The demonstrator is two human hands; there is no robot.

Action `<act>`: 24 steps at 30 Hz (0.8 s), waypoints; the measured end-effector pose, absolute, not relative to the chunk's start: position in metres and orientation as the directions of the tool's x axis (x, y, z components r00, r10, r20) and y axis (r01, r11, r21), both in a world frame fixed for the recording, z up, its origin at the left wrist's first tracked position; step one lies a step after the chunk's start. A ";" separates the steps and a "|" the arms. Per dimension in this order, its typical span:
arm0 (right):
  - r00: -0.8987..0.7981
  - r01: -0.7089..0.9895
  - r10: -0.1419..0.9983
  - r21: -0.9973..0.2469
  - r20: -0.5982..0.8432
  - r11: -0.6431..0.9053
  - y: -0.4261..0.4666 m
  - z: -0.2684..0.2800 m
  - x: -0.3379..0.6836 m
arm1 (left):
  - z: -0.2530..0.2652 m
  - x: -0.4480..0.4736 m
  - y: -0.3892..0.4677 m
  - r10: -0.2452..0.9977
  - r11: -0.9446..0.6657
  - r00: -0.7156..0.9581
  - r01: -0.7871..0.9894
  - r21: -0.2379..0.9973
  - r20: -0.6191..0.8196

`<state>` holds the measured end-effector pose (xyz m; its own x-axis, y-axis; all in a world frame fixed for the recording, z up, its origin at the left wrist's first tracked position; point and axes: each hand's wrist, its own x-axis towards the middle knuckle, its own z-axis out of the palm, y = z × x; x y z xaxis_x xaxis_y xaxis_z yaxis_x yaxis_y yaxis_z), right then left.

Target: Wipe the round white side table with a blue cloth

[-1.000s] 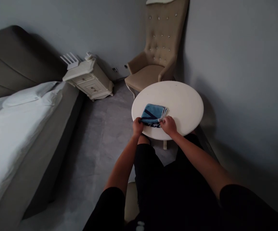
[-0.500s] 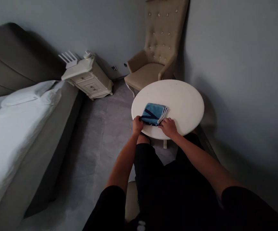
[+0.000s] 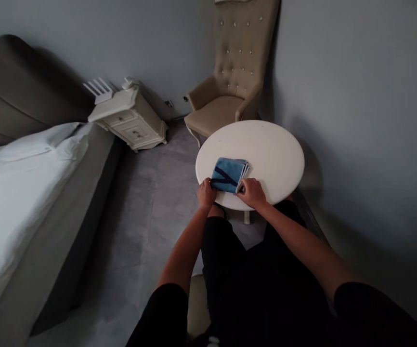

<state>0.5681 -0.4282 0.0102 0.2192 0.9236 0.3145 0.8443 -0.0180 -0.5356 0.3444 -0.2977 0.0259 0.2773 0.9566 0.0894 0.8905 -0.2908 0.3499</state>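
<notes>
Walls point(image 3: 356, 96): grey, meeting in a corner behind the armchair.

Floor point(image 3: 139, 231): grey, with a dull, mottled surface.

Bed point(image 3: 13, 212): along the left side; white bedding, grey side, dark headboard point(image 3: 24, 91) with curved top. Pillow point(image 3: 31, 147): white, lying at the headboard end.

Armchair point(image 3: 215, 115): tan, high-backed, the back studded with shiny buttons; pale curved leg. Stands in the corner, just beyond the table.

Table point(image 3: 277, 154): white, round-topped, directly before the person. One pale leg shows beneath the near edge.

Nightstand point(image 3: 134, 130): off-white, drawer fronts with small handles, moulded base. Stands between bed and armchair, against the wall.

Shorts point(image 3: 226, 246): black, worn by the person; black short sleeves point(image 3: 163, 313) likewise.

Cloth point(image 3: 228, 172): blue with dark stripes and pale edging, folded into a layered, roughly four-sided pad. Lies on the near left part of the tabletop; the layers show along its right edge.

Router point(image 3: 102, 94): white, several antennas raised, on top of the nightstand.

Right hand point(image 3: 254, 193): thumb and fingers curled narrowly about the near right corner of the cloth; how firmly they grip cannot be told.

Left hand point(image 3: 206, 194): fingers closed on the near left corner of the cloth, close to the table's edge.

Pot point(image 3: 129, 83): small, white, beside the router; details too small to tell.

Socket point(image 3: 168, 103): low on the wall, right of the nightstand.
</notes>
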 end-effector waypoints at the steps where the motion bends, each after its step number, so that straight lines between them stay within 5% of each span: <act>1: 0.231 0.825 0.923 -0.565 0.307 -0.019 -0.427 0.011 0.569 | 0.027 0.345 -0.299 0.955 -0.297 0.283 0.886 0.357 0.092; 7: 0.383 0.597 0.923 -0.775 0.048 -0.207 -0.409 0.029 0.586 | 0.033 0.347 -0.304 0.950 -0.311 0.299 0.882 0.354 0.090; 11: 0.468 0.089 0.853 -0.949 -0.229 -0.304 -0.396 0.044 0.589 | 0.046 0.349 -0.309 0.899 -0.437 0.401 0.849 0.296 0.177; 17: 0.432 -0.254 0.792 -0.901 -0.431 -0.352 -0.399 0.047 0.577 | 0.060 0.369 -0.310 0.620 -0.769 0.778 0.579 0.270 0.097; 24: 0.293 -0.370 0.766 -0.807 -0.572 -0.461 -0.396 0.049 0.589 | 0.050 0.383 -0.313 0.693 -0.703 0.705 0.614 0.359 0.151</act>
